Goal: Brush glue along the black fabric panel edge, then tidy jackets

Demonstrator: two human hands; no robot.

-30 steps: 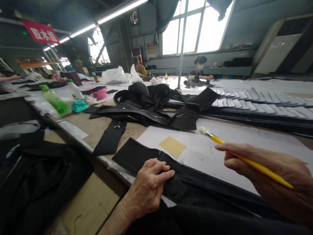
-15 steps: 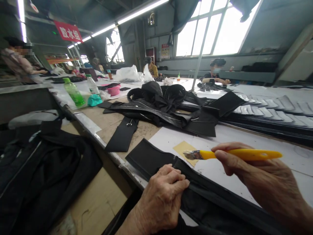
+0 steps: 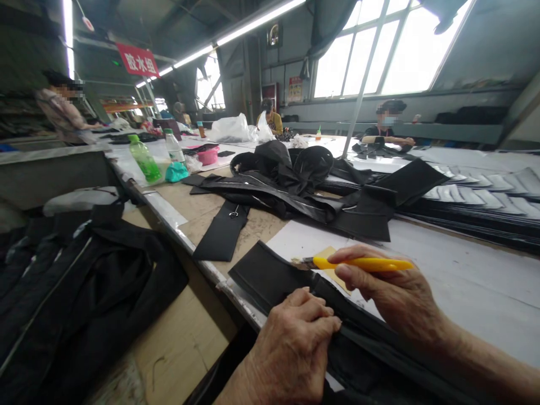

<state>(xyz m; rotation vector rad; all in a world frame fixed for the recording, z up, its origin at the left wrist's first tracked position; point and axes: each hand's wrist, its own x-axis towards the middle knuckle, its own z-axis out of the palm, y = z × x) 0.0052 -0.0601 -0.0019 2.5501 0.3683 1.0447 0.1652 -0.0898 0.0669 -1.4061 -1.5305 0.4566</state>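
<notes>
A: Grip on the right?
B: Closed around yellow brush (image 3: 375,263) in right hand (image 3: 390,295). Bristles at far edge of black garment piece (image 3: 261,275). Can't tell if in contact.
A: And left?
B: Left hand (image 3: 295,332) on same piece, fingers bent. Can't tell if pinching fabric or only pressing.
A: Location of the piece?
B: Along near edge of table (image 3: 202,219), partly over white paper (image 3: 476,292). Yellow card (image 3: 338,279) just beyond, partly hidden by right hand and brush.
A: Nearby?
B: Tangled black pieces (image 3: 274,188) farther back, stacked strips with pale ends (image 3: 481,198) to the right, green bottle (image 3: 144,162) and teal cloth (image 3: 176,172) to the left.
</notes>
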